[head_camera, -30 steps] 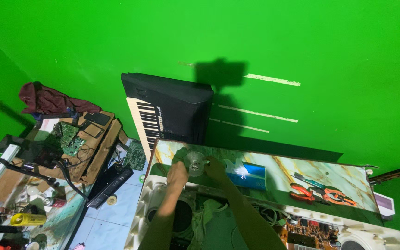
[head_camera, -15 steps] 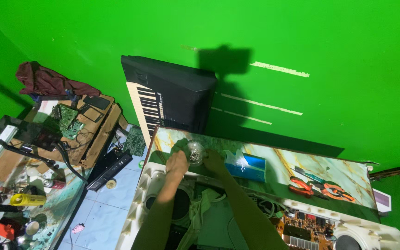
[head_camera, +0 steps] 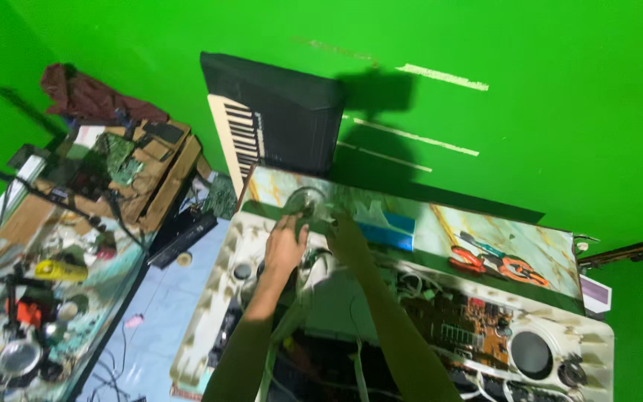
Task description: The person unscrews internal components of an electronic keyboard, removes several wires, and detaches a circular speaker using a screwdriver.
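Note:
My left hand (head_camera: 284,246) and my right hand (head_camera: 347,240) reach forward side by side over an opened white electronic case (head_camera: 210,298). Both close around a round, shiny metal-and-clear part (head_camera: 306,202) at the case's far edge. Thin wires (head_camera: 314,260) trail from it down into the case between my forearms. A brown circuit board (head_camera: 470,324) lies inside the case to the right, near a round speaker opening (head_camera: 531,353).
Orange-handled pliers (head_camera: 496,264) and a blue box (head_camera: 388,229) lie on the marbled table top (head_camera: 545,249). A keyboard under a black cover (head_camera: 277,119) leans on the green wall. Left, cardboard boxes (head_camera: 150,171) and a cluttered glass table (head_camera: 31,298).
The view has shifted slightly; both hands stay on the round part at the far edge of the case, now drawn a little closer together.

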